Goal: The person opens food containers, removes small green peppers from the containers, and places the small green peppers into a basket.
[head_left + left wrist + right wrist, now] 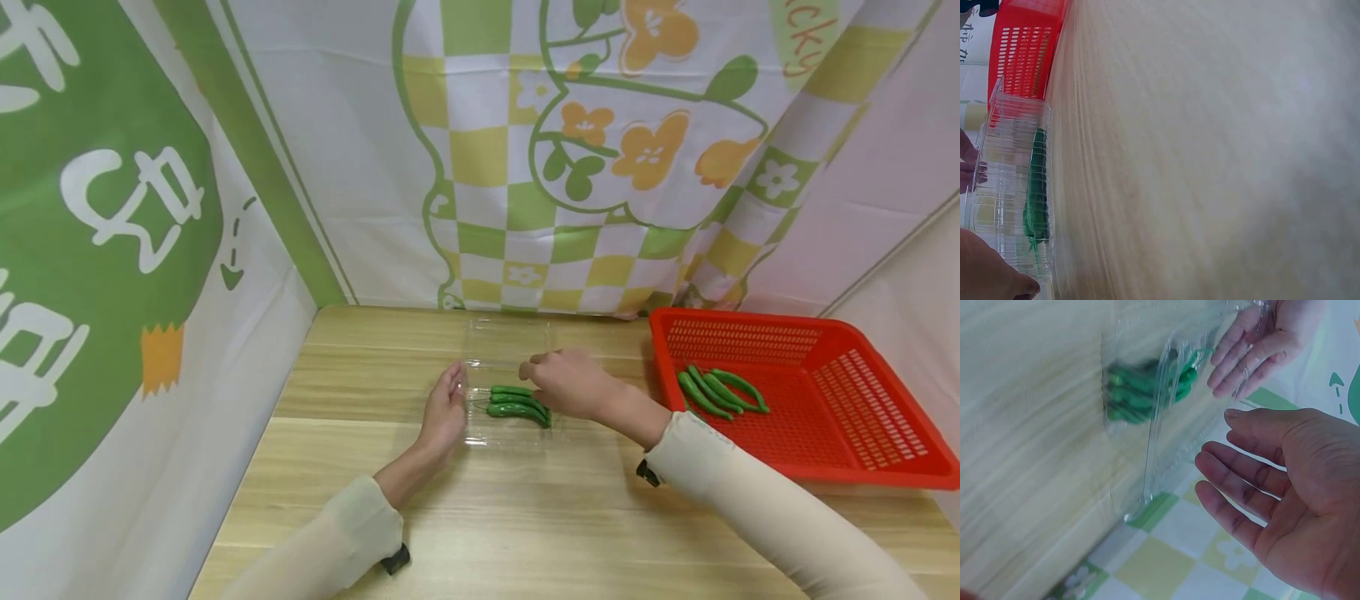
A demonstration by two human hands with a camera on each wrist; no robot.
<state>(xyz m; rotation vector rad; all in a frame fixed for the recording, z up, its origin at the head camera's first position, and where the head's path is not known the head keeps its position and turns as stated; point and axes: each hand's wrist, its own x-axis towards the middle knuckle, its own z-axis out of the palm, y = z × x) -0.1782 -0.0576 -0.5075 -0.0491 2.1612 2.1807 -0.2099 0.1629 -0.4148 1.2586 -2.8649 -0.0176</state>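
Note:
A clear plastic clamshell box (504, 434) lies unfolded on the table, its lid (512, 340) toward the back. Several green chili peppers (516, 410) lie side by side in the near half; the left wrist view shows them (1036, 187) through the ribbed wall. My left hand (444, 414) rests against the box's left side, fingers extended. Over the box's right edge hovers my right hand (567, 383). The right wrist view shows that hand (1291, 487) with fingers loosely bent, thumb apart, holding nothing.
To the right stands a red perforated plastic basket (832, 477) with several more green chili peppers (712, 392) at its left end. The wooden table (480, 525) meets a patterned cloth (525, 200) at the back.

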